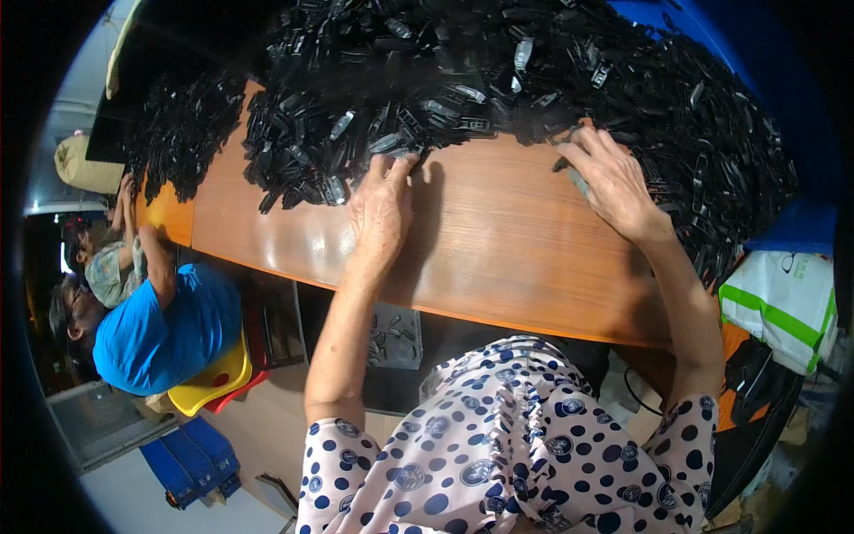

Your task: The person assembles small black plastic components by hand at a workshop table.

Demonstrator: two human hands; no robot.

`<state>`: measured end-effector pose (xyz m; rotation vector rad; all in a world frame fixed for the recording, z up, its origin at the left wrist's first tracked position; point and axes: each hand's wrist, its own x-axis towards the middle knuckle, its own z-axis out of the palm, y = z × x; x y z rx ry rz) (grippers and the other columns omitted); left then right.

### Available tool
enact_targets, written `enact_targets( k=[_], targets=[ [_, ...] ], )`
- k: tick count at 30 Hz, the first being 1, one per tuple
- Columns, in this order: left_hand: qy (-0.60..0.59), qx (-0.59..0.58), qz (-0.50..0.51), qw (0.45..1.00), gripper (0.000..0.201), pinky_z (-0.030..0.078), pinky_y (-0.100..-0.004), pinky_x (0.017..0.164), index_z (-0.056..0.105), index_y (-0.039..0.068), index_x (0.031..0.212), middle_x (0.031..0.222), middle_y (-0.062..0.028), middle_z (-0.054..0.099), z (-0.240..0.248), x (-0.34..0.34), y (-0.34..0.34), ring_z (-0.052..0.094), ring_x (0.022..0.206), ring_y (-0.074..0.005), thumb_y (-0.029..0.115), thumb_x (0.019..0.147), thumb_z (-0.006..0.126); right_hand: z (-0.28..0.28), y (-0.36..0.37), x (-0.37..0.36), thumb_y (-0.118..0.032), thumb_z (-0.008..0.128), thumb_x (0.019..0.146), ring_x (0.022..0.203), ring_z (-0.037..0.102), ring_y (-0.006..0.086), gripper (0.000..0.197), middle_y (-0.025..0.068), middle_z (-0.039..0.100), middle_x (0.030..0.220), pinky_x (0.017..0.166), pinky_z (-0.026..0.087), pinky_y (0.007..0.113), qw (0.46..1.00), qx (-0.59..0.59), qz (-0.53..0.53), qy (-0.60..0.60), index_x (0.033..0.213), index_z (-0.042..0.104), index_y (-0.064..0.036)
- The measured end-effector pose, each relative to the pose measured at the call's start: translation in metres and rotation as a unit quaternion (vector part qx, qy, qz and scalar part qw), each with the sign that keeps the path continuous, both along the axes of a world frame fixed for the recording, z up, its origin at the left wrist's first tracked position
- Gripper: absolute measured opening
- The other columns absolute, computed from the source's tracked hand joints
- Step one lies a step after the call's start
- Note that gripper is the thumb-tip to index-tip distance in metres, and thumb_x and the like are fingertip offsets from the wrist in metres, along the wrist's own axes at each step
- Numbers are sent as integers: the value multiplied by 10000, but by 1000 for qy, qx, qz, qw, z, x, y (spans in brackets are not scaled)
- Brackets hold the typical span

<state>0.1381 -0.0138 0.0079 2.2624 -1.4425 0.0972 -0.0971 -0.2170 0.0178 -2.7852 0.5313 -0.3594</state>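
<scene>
A large heap of small, elongated black plastic pieces covers the far part of a brown wooden table. My left hand is at the heap's near edge, its fingers drawn together against one shiny black piece. Farther right, my right hand reaches the same edge with bent fingers. A small dark piece shows between its thumb and fingertips. Something grey covers part of that thumb. The undersides of both hands' fingers are hidden.
Another pile of black pieces lies at the table's left end, where a person in a blue shirt sits on a yellow chair, beside another person. A white and green bag stands at right. Below the table, a grey tray holds several pieces.
</scene>
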Motion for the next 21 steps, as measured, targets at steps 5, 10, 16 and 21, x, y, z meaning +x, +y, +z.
enact_targets(
  k=[5,10,16,21],
  targets=[
    [-142,127,-75,979,278,519,-405,661,615,176,1043,1002,-112,548,-10,14,-2,635,803,-289,39,827,507,-7,-14,6,22,584,746,958,511,293,224,100,528,1039,792,482,387,994,-87,58,32,967,576,-13],
    [-142,162,-64,974,307,513,-405,648,592,181,1071,946,-108,599,-3,7,-5,639,808,-304,23,816,529,-10,6,-6,-27,566,826,872,548,275,241,108,557,965,753,473,371,995,68,37,-63,1063,534,-4],
    [166,58,-126,976,228,507,-402,728,637,91,964,940,-141,657,-12,-40,7,638,862,-348,27,746,629,-3,61,-21,-116,501,940,677,509,22,251,7,547,854,505,368,134,799,592,-41,-98,1181,477,-49],
    [122,47,-161,978,176,488,-435,718,619,99,967,926,-129,618,-5,-62,16,619,810,-362,84,793,600,-12,87,-42,-265,576,926,707,526,57,318,14,579,872,582,418,178,765,634,-56,-100,1161,497,-66]
  ],
)
